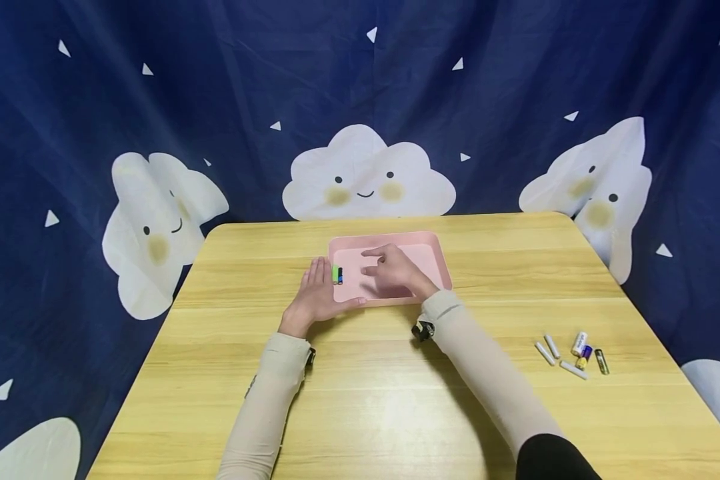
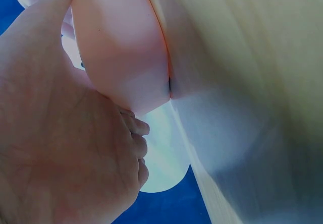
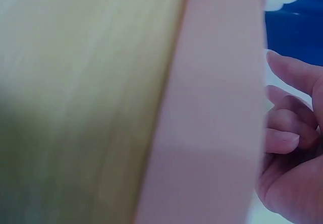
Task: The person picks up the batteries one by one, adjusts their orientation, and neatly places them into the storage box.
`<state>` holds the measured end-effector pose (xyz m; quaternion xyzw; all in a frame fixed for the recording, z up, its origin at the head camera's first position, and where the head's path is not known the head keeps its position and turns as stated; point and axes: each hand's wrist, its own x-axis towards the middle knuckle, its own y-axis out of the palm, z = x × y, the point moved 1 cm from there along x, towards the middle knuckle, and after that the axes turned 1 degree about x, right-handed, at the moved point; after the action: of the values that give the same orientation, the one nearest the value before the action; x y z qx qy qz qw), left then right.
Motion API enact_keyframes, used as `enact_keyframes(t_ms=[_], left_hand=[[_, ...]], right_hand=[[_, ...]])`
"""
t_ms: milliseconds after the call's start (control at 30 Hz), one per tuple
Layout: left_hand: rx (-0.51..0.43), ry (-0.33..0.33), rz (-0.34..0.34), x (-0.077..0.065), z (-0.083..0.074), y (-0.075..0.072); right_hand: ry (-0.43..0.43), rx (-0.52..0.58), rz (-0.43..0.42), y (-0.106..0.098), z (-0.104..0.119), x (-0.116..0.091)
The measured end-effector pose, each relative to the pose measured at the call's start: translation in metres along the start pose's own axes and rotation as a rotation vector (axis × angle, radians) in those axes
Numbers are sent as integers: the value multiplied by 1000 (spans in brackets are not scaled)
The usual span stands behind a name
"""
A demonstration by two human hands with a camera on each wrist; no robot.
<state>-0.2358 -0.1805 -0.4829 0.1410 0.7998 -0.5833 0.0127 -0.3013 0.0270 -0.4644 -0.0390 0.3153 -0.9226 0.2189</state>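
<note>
A pink tray (image 1: 390,301) stands on the table toward its far side. My left hand (image 1: 318,293) lies against the tray's left end with straight fingers, its thumb reaching along the near rim. In the left wrist view, the palm of that left hand (image 2: 65,138) is beside the tray wall (image 2: 121,47). Just inside the tray's left wall are a green battery (image 1: 335,274) and a dark blue battery (image 1: 340,276), side by side. My right hand (image 1: 393,267) is over the tray, index finger and thumb extended and apart, other fingers bent, holding nothing.
Right of the tray, on the wooden table (image 1: 360,400), lie several thin white batteries (image 1: 545,353), a thicker white battery (image 1: 579,343), a blue-and-yellow battery (image 1: 584,357) and a dark battery (image 1: 602,361). A navy curtain (image 1: 246,80) with clouds hangs behind.
</note>
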Motion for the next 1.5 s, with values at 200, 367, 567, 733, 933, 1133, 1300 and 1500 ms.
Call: enact_keyframes(t_ms=[200,367,567,733,933,1133,1300,1500], left_hand=[[-3,-12,4,0,-1,-1],[-12,-16,2,-2,-3,-3],[-15,-19,9,-2,-3,-2],[-5,-20,13,1,0,2],[-3,-20,8,1,0,2],[-8,-19,0,-2,-2,-1],[-4,-20,-5,-4,-2,-2],[-13,-22,-7,-1,0,1]], right_hand=[[-116,-41,-36,-30,1,-18],[-198,-60,-111,-53,2,-36],[-160,-66,-129,-77,-7,-60],[-147,-87,-151,-96,-17,-80],[-139,-127,-190,-121,-27,-107],[-94,-162,-230,-143,-38,-138],[-85,-178,-269,-158,-52,-160],[-26,-182,-289,-170,-70,-184]])
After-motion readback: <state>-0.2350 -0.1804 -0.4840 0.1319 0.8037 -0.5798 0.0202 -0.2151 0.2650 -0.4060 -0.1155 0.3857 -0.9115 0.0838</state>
